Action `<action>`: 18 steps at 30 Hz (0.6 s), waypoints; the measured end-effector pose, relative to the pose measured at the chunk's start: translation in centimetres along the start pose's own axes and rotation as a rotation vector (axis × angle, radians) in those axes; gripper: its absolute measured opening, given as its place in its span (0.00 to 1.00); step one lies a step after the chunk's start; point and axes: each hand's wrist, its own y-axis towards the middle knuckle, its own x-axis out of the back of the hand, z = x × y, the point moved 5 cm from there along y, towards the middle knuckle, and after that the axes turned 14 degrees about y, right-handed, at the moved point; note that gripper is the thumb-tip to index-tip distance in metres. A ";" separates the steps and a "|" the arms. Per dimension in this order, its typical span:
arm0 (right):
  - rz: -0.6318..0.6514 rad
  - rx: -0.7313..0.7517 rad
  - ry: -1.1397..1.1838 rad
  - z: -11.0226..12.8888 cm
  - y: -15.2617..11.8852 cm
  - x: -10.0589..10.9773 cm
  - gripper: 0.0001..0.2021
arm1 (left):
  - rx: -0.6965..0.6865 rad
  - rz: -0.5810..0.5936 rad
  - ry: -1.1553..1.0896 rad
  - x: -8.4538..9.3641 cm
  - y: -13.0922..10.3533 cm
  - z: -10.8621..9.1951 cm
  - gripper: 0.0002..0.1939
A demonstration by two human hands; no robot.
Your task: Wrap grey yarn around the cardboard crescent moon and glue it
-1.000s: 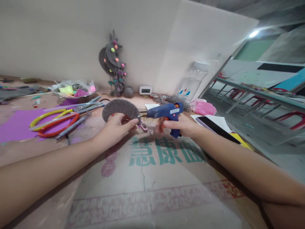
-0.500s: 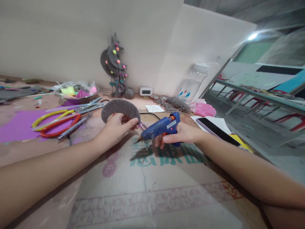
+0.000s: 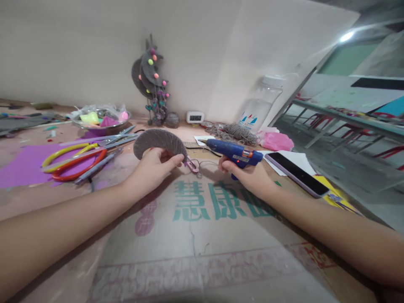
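Observation:
Between the thumb and fingers of my left hand is a grey yarn-wrapped crescent, tilted up above the cardboard. At its right tip, a small pink clip-like piece lies by a loose grey strand. My right hand is wrapped around the grip of a blue hot glue gun. The gun's nozzle points left toward the back, apart from the crescent, and a small red light glows on its body.
Scissors with yellow and red handles lie on purple felt at left. Behind stand a metal bowl, a decorated crescent hanging, a small clock, grey yarn and a water bottle. A phone lies at right.
My right hand has moved the glue gun right, away from the crescent. Its nozzle has swung from pointing down-left to pointing left and slightly up. My left hand keeps its hold.

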 end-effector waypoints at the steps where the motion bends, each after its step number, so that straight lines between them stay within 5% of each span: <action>1: 0.027 -0.007 -0.025 -0.1 -0.2 0.0 0.13 | 0.001 0.002 0.012 0.1 0.0 0.0 0.16; 18: 0.143 -0.079 -0.110 -0.1 -0.8 -0.9 0.15 | 0.019 -0.017 0.092 0.2 -0.1 0.0 0.19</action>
